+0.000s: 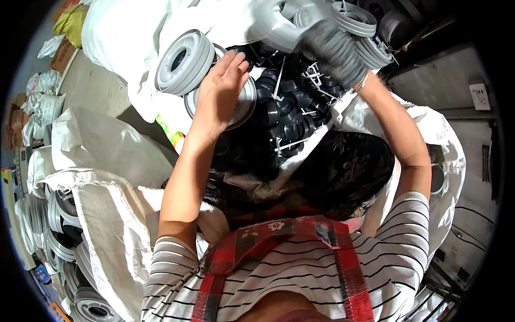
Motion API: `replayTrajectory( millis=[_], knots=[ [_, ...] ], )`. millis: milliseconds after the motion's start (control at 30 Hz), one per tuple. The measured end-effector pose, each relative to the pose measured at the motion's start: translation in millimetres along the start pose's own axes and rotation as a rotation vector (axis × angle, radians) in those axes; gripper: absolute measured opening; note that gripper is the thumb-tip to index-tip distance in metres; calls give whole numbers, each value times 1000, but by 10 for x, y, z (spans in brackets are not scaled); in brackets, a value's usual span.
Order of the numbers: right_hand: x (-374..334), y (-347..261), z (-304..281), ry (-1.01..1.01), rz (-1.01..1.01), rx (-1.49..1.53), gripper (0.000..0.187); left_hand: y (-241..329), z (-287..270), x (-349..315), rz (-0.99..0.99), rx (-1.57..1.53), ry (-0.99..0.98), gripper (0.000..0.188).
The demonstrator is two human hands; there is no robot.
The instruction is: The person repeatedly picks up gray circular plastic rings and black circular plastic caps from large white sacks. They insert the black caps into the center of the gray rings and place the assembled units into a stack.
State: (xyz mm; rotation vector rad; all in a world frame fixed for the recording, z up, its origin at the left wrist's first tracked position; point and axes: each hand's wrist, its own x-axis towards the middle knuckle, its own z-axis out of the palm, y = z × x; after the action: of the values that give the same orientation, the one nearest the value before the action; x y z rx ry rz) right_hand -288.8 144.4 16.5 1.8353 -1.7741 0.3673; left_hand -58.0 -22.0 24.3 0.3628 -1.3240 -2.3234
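Observation:
My left hand, bare, has its fingers stretched out beside a stack of grey plastic rings. Below its palm lies another round grey part, partly covered by the hand. My right hand wears a dark grey glove and is smeared by motion. At its fingertips is a blurred grey plastic ring, which it appears to grip by the edge. Between my hands sits a heap of small black plastic rings with thin white plastic sprues among them.
More grey rings are piled at the far right. White sacks stand on both sides of me, the left one next to several grey rings. A wall with a socket rises at the right. Bags and cartons lie at far left.

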Motion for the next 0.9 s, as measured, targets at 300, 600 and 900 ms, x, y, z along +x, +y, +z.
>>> replayTrajectory(
  millis=[300, 600, 900],
  knots=[
    [621, -108, 915, -207, 780, 374, 36, 341, -196, -36, 226, 51, 167, 43],
    [494, -399, 1426, -569, 594, 70, 31, 327, -285, -4, 220, 158, 156, 41],
    [454, -1110, -100, 265, 350, 454, 14, 259, -31, -209, 52, 109, 124, 37]
  ],
)
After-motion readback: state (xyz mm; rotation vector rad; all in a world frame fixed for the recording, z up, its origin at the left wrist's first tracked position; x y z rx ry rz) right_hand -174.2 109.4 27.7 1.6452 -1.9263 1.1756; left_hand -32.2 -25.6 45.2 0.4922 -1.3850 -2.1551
